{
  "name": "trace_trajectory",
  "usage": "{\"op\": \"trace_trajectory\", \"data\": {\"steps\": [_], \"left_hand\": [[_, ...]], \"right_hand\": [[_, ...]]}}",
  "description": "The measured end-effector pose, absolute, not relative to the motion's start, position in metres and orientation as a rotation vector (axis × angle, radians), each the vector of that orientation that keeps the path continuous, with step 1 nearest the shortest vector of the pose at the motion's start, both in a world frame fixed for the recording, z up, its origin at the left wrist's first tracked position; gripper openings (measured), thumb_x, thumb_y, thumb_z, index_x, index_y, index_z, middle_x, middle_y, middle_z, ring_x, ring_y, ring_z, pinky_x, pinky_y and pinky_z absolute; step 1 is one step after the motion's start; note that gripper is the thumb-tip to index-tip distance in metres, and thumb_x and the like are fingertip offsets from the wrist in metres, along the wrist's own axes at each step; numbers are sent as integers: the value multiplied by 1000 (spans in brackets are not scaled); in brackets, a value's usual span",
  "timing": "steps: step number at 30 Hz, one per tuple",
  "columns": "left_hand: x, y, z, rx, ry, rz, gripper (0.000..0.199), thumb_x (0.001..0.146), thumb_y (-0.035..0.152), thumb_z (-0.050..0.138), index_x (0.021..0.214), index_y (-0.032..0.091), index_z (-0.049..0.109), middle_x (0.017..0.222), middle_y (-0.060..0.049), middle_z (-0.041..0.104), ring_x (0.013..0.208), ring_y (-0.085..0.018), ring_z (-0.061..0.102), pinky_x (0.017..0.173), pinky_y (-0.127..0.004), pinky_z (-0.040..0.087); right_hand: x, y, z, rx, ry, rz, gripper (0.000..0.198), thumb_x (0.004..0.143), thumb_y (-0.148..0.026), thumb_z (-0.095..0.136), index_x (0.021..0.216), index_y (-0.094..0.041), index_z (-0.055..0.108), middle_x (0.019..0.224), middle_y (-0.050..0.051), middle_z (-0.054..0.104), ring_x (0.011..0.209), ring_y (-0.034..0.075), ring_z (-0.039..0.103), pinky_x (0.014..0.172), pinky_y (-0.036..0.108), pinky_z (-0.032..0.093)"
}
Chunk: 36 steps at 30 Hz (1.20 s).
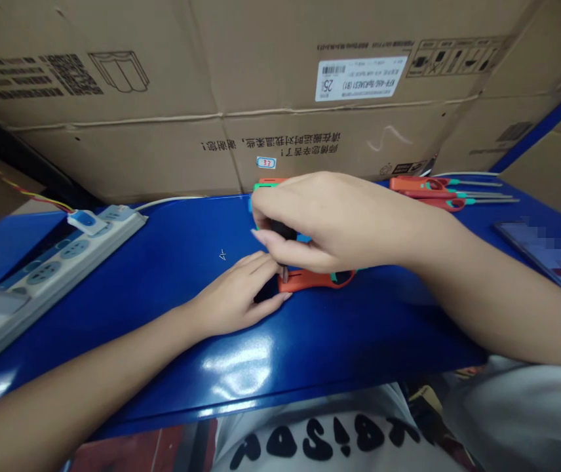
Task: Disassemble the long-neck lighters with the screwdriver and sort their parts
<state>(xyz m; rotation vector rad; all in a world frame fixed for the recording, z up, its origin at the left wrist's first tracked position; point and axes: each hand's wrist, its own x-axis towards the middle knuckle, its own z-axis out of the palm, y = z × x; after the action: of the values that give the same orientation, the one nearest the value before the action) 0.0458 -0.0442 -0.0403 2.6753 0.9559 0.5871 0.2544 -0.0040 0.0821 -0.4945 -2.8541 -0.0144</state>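
An orange utility lighter (305, 281) with a green trigger lies flat on the blue table, its handle end toward the left. My left hand (238, 292) rests on the table with its thumb and fingers closed around that handle end. Above it, my right hand (329, 219) is wrapped around the black handle of a screwdriver (284, 229). The screwdriver stands nearly upright, its shaft meeting the lighter's handle close to my left fingertips. My right hand covers most of the screwdriver and part of some orange, green and blue items (267, 186) behind it.
Several orange lighters (421, 190) with metal nozzles are piled at the back right. A white power strip (77, 255) with plugs runs along the left. A phone-like flat device (539, 259) lies at the right. Large cardboard (162, 154) stands behind the blue table (172, 373).
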Motion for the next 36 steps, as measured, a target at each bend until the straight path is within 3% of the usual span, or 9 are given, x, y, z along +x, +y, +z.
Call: {"op": "trace_trajectory", "data": {"steps": [4,11,18,21,24,29,33,36], "left_hand": [[46,-45,-42,2636,951,647,41,98,34,57,136,18,49,132,-14,62,125,-30,58,109,-48,47],[49,-47,-42,2620,949,692,41,98,32,59,135,18,49,130,-13,63,122,-28,60,107,-46,49],[51,-47,-42,2578,958,761,26,96,31,61,119,19,57,115,-10,67,110,-26,65,99,-43,54],[51,-47,-41,2580,966,759,26,96,30,61,119,18,57,114,-10,68,108,-25,65,98,-42,54],[51,-47,-42,2571,974,750,23,95,30,62,115,18,58,110,-9,68,104,-24,66,96,-41,55],[50,-48,-43,2544,991,732,30,97,31,60,124,19,57,119,-10,68,112,-27,65,100,-45,54],[50,-48,-42,2523,981,731,32,96,31,61,126,20,57,127,-11,67,117,-27,64,103,-46,53],[50,-47,-41,2506,1006,733,33,96,31,60,127,20,58,126,-11,68,117,-28,65,103,-47,53]], "right_hand": [[255,-4,82,-507,-2848,-33,25,104,-35,39,114,-16,52,97,5,64,90,18,60,79,30,42],[254,-3,82,-522,-2834,-78,26,103,-38,40,112,-17,52,99,6,63,93,19,61,79,32,42],[255,-5,82,-454,-2823,-17,21,101,-28,40,117,-16,49,105,6,64,93,18,59,80,31,43],[255,-4,82,-457,-2825,-37,22,104,-34,38,110,-17,50,95,4,64,85,17,58,78,30,42],[256,-4,84,-439,-2838,-18,18,104,-30,36,109,-17,48,92,3,63,81,15,57,77,29,41],[254,-7,86,-527,-2870,-18,25,105,-37,36,108,-17,51,92,4,62,83,17,58,78,30,41],[249,-12,85,-541,-2828,10,22,101,-26,38,115,-15,51,103,7,63,94,19,59,86,32,43],[247,-13,83,-601,-2813,-14,25,102,-35,41,115,-16,50,98,6,64,92,20,60,84,33,44]]}}
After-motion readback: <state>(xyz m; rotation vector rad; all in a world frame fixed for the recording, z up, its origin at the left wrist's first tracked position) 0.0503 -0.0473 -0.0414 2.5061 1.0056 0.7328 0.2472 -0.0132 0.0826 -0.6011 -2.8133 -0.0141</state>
